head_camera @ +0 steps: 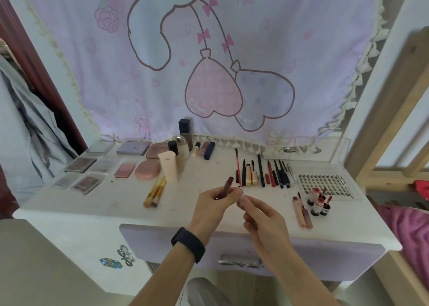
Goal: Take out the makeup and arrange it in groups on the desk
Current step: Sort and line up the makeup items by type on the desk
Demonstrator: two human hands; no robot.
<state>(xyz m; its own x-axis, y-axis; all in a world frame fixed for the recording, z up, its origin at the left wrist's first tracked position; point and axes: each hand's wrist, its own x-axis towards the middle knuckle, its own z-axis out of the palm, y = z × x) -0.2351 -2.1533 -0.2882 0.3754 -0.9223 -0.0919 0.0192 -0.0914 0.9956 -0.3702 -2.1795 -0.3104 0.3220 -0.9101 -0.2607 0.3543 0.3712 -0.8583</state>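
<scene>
While the left hand (214, 202) pinches a dark red lip tube (226, 187) w/ its grip, the right hand (262, 215) pinches a small pale bit (242, 195), maybe the cap or wand; it's too small to tell. Both are held up close together, just above the middle of the worktop (111, 203).

Most makeup is out & in groups already. Flat boxes (81, 165) sit at the left. Bottles (180, 147) stand at the back. Brushes (155, 193) lie near the middle. A row of pencils (262, 173) lies just behind the hands. Little red pots (318, 202) stand at the right, next to two more tubes (303, 212) and a lash tray (325, 185).

What could go wrong, I think:
- If the tube is open, red stuff could drip or smear on the white top. It has some marks already.
- The hands are v. near the pencil row. A bump could make them roll & mix up.
- A loose pinch could drop the small bit, and it might roll off the front edge.
- Putting the tube down by the pots in a rush could tip them over, b/c they stand close together.
</scene>
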